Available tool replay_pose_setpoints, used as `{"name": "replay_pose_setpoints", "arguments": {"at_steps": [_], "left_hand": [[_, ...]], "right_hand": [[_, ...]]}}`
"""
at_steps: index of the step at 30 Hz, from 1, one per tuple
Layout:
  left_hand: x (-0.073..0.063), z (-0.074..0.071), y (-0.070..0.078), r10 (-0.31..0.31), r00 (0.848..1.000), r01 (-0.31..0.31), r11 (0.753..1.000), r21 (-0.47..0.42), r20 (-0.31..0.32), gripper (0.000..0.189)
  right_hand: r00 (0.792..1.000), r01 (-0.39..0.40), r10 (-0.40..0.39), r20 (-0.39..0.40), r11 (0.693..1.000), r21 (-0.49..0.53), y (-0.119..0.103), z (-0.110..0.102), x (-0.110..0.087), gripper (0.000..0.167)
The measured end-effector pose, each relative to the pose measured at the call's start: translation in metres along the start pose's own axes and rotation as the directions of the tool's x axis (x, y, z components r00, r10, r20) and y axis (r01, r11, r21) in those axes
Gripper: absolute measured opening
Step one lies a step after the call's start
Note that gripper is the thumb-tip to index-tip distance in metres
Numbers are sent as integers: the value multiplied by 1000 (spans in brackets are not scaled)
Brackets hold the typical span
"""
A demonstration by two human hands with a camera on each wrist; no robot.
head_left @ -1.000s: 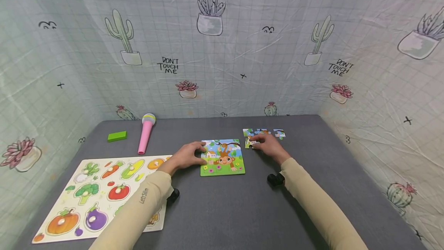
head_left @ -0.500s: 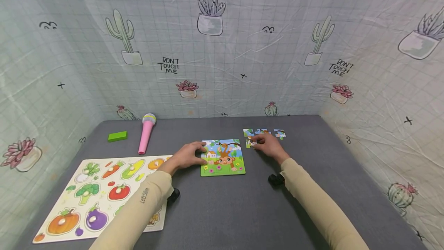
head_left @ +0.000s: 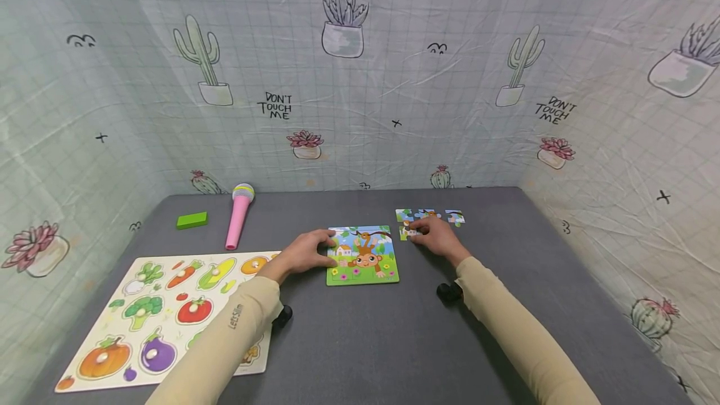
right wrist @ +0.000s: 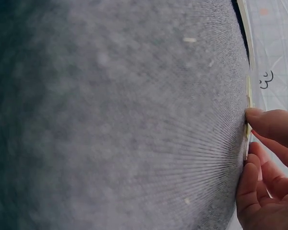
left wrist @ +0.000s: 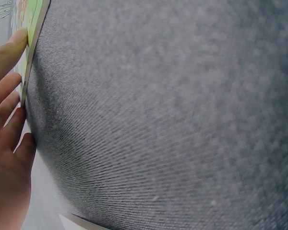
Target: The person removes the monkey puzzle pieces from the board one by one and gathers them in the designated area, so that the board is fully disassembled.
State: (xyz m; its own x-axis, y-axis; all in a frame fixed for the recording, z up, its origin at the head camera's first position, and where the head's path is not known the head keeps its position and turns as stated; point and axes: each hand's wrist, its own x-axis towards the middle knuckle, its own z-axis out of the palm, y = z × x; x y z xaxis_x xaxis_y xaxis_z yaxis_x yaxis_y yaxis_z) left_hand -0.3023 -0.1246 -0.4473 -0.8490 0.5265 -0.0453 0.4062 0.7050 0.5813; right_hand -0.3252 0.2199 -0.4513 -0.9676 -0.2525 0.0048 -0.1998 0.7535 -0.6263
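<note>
My left hand (head_left: pixel 304 251) rests at the left edge of a square monkey picture puzzle (head_left: pixel 362 258), thumb and fingers spread apart along that edge. In the left wrist view, the thumb of my left hand (left wrist: pixel 9 163) lies on the border of the puzzle board (left wrist: pixel 34 21). My right hand (head_left: pixel 437 236) pinches a small jigsaw piece (head_left: pixel 404 234) low on the table, right of the board. The right wrist view shows the thumb and fingers of my right hand (right wrist: pixel 271 167) at a thin piece edge (right wrist: pixel 248 127); the fingers partly hide the piece.
More jigsaw pieces (head_left: pixel 455 216) lie just beyond my right hand. A vegetable knob-puzzle board (head_left: pixel 227 317) lies under my left forearm. Behind it are a pink toy microphone (head_left: pixel 239 220) and a green block (head_left: pixel 192 220). A patterned cloth (head_left: pixel 360 92) stands around the table.
The jigsaw piece under my right fingers has shifted slightly. Both hands otherwise keep their places, and the monkey puzzle stays put.
</note>
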Motion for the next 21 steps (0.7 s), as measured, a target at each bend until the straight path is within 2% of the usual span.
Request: {"name": "replay_pose_setpoints", "arguments": {"at_steps": [7,12,17,21], "left_hand": [[0,0,-1,4,1000,-4,1000,2,0,42],[0,2,-2,14,1000,-14,1000,2,-11,42],[0,2,-1,11,1000,-11,1000,19,-16,43],[-1,2,0,10,1000,-9,1000,23,-22,44]], "right_hand": [[1000,10,-10,-13,1000,-12,-3,0,-1,32],[1000,12,-11,-26,1000,19,-18,7,-1,33],[999,-2,-6,49,988,153,-46,18,-6,36],[989,46,-76,130,975,217,-67,31,-9,38]]}}
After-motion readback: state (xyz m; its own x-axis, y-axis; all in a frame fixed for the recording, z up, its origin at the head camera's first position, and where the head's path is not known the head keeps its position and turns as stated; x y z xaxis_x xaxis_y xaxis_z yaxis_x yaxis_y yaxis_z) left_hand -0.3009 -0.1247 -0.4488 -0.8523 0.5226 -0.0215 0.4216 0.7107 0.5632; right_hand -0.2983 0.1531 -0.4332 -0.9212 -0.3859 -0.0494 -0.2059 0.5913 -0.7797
